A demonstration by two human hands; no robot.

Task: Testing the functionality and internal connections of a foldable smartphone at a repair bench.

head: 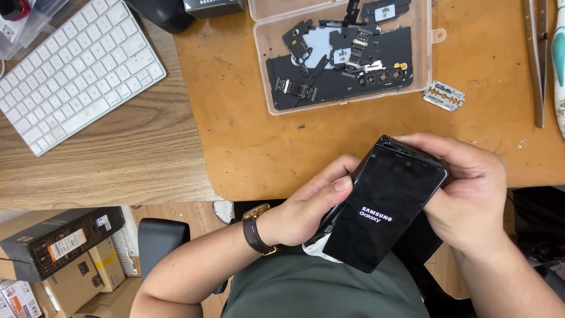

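Observation:
A black smartphone (385,206) with a lit screen is held tilted over the table's front edge, above my lap. My left hand (306,206), with a brown-strapped wristwatch (254,229) on the wrist, grips the phone's left side, thumb pressed along its edge. My right hand (465,194) wraps around the phone's top right corner and right side. The screen looks slightly lifted from the body at the top edge. A white piece shows under the phone's lower left corner.
A clear plastic box (262,65) holding several black phone parts sits on the orange mat (235,135). A razor blade (444,96) lies beside it; metal tweezers (537,59) lie far right. A white keyboard (70,65) lies at left. Cardboard boxes (59,241) stand on the floor.

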